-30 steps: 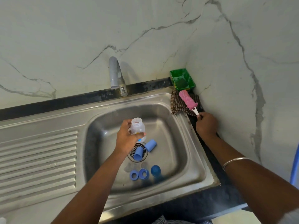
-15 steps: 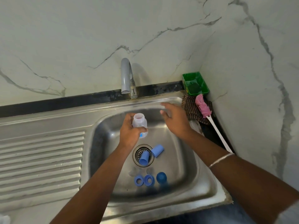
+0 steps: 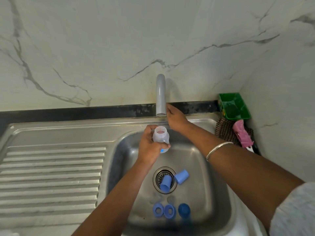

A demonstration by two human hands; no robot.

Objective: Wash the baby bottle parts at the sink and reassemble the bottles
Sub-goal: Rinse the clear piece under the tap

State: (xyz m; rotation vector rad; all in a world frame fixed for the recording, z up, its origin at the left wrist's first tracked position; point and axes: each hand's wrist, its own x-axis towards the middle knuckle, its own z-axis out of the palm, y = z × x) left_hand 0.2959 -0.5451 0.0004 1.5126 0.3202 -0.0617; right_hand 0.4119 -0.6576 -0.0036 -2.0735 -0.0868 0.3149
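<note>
Clear plastic baby bottle [image 3: 161, 137] sits in the left hand [image 3: 150, 147], fingers curled round it, mouth up, over the steel sink [image 3: 218, 193]. Just above and right of that grip, the right hand [image 3: 175, 118] touches the grey tap [image 3: 160, 94] near its end; I cannot tell if the fingers close round it. Below the held bottle, two blue caps [image 3: 165, 183] [image 3: 181, 176] lie on their sides at the drain [image 3: 164, 180]. Lower still are two blue rings [image 3: 158, 210] [image 3: 169, 211] and a blue round lid [image 3: 184, 210]. Far right of the grip are a green tray [image 3: 238, 99] and a pink brush [image 3: 242, 134].
</note>
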